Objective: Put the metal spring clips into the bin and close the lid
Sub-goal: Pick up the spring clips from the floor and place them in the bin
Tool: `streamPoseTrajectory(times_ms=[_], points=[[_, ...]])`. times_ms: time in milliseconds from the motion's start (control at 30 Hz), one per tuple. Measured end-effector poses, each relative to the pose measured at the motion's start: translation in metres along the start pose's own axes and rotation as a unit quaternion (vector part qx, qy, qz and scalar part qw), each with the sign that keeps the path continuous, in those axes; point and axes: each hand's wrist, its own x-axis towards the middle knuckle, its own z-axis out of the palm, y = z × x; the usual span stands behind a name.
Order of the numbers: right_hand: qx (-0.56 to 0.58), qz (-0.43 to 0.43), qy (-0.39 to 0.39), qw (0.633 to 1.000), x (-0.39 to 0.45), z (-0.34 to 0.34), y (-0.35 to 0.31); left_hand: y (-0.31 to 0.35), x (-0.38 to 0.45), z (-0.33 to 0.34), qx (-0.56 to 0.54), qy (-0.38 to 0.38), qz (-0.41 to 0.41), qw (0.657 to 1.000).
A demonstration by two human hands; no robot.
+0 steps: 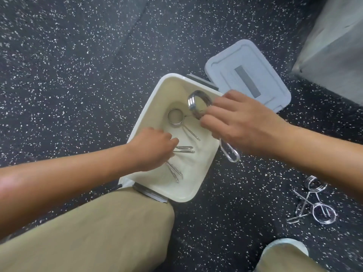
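A cream bin (149,107) stands open on the speckled floor. One metal spring clip (175,116) lies on its bottom. My left hand (152,148) is down inside the bin, closed on another clip whose handles (183,149) stick out past the fingers. My right hand (241,122) hovers over the bin's right rim, gripping a third spring clip (193,102); its coil is above the bin and one handle loop hangs below the hand outside the rim. Two more clips (314,203) lie on the floor at the right. The grey lid (249,73) lies flat behind the bin.
My left leg (98,232) in khaki trousers touches the bin's near corner, and my right knee (282,258) shows at the bottom right. A grey box (334,46) stands at the upper right.
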Motion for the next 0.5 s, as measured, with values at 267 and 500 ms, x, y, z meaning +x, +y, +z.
streamPoseTrajectory(times_ms=[267, 500], points=[[-0.143, -0.107, -0.083, 0.980, 0.045, 0.075, 0.009, 0.000, -0.023, -0.014, -0.016, -0.018, -0.006, 1.000], [-0.209, -0.134, -0.187, 0.950, 0.072, 0.124, 0.028, 0.016, -0.013, -0.029, -0.020, -0.041, -0.001, 0.999]])
